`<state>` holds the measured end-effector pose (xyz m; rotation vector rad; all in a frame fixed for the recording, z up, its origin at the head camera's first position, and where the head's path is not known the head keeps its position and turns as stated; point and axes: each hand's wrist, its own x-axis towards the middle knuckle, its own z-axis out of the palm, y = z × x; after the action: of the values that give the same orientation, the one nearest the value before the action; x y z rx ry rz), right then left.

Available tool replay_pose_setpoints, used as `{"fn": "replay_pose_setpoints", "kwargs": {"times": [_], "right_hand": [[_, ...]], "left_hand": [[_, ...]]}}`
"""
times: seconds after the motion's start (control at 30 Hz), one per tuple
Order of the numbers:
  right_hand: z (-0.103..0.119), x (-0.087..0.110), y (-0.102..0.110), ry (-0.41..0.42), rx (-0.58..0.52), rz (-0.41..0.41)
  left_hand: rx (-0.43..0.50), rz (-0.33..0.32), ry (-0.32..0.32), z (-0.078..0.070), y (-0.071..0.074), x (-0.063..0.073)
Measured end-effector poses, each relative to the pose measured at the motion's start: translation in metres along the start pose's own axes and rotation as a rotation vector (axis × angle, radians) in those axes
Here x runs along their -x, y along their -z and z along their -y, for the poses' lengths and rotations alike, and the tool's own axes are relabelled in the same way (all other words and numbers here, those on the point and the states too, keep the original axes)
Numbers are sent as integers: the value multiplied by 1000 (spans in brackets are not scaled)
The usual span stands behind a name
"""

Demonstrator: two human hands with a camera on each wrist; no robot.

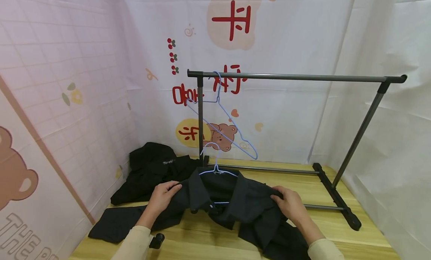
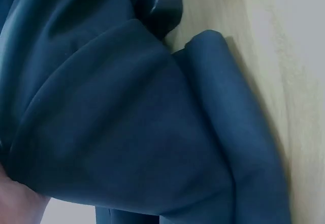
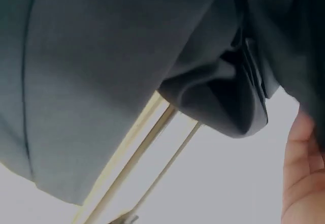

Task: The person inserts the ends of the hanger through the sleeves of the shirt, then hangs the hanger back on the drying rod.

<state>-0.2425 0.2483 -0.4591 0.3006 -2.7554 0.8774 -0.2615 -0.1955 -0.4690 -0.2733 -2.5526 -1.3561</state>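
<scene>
A black collared shirt [image 1: 259,204] hangs spread between both hands over the wooden table, its collar facing up. Inside its neck sits a light blue wire hanger [image 1: 216,169], the hook standing above the collar. My left hand [image 1: 164,196] pinches the shirt at its left shoulder, thumb on top. At the opposite shoulder my right hand [image 1: 289,204] grips the cloth. Dark fabric [image 2: 122,122] fills most of the left wrist view, with the left hand at the lower left corner. In the right wrist view, fingers [image 3: 303,132] hold the cloth's edge at the right.
Behind the shirt stands a grey metal clothes rack [image 1: 296,77] with black feet. A second blue hanger [image 1: 219,93] hangs near the left end of its bar. More black clothing [image 1: 148,174] lies piled at the back left of the wooden table [image 1: 202,245]. Printed cloth walls enclose the area.
</scene>
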Motion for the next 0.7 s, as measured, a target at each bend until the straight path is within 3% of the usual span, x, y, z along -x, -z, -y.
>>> {"fn": "replay_pose_setpoints", "kwargs": {"times": [0.1,0.27,0.4,0.7], "right_hand": [[-1,0,6,-17,-13,-3],[8,-2,5,73,-28,54],[15,-2,-1,98,-71,55],[15,1,-1,42,-223,81]], "left_hand": [[23,-2,-1,-1,-1,-1],[55,45,-20,-8,-10,0],[77,75,-4,-13,-17,1],[49,76,23,-14,-25,3]]}}
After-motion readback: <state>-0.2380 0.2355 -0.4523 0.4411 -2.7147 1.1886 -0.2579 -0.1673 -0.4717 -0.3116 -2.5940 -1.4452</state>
